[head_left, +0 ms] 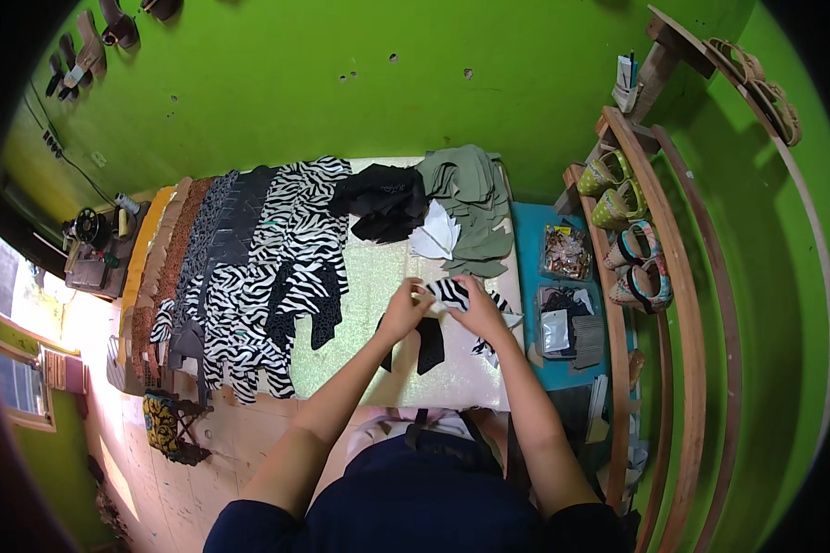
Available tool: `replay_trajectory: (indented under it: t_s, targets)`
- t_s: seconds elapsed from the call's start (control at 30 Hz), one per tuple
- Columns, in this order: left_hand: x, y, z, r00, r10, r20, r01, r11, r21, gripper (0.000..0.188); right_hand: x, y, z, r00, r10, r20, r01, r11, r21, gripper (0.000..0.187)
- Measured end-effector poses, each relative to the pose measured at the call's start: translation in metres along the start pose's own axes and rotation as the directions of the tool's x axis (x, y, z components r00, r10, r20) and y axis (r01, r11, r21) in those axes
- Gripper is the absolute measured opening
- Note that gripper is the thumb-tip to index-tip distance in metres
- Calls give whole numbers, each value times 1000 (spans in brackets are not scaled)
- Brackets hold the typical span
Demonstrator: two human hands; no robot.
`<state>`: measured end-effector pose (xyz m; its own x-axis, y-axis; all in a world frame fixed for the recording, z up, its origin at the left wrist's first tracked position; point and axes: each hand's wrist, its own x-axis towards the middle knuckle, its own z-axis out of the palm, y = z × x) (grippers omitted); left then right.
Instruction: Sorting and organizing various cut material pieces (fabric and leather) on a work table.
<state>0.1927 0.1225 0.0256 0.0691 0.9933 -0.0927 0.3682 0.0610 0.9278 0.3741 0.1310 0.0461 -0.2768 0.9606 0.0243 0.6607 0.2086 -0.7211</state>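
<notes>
Over the near middle of the pale shiny table cover [378, 267], I hold a small zebra-print fabric piece [448, 293] with a pale underside. My left hand [402, 311] pinches its left end. My right hand [480, 311] grips the right end, thumb and fingers closed. Below the hands lies a black cut piece [431, 347], partly covered by my left wrist. More zebra-print scraps [501, 301] lie beside and partly under my right hand. Just beyond the hands are white cut pieces [436, 232], a black fabric pile [383, 201] and olive-green cut pieces [470, 207].
Zebra-print pieces [240, 309] and rows of grey, brown and yellow pieces [143, 240] cover the table's left. On the right, clear tubs [565, 251] stand on a blue surface [530, 221] beside a wooden rack [650, 203] with sandals [641, 286]. A sewing machine [90, 226] stands far left.
</notes>
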Motion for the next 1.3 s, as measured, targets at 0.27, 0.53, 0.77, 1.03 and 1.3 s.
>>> replay_trajectory:
  t_s: [0.27,0.53,0.77,1.03,1.3]
  targets:
    - [-26,-17,-31,978,-135,159,144,989,-43,18,-2,-17,14,961,-142,236,104,981,166,51]
    - [-51,-42,-49,964,-262,53,254,959,128,29,-1,-9,49,976,26,218,-36,998,44,30]
    - [-50,-43,-46,993,-115,31,79,827,556,32,-5,-19,60,944,162,289,-35,917,-398,33]
    - [-52,-34,-43,996,78,-31,-29,662,749,36,-8,-22,66,992,16,124,46,879,-476,52]
    - [-40,-58,-40,974,172,145,-223,665,713,36,4,-24,72,920,227,320,-40,865,-500,44]
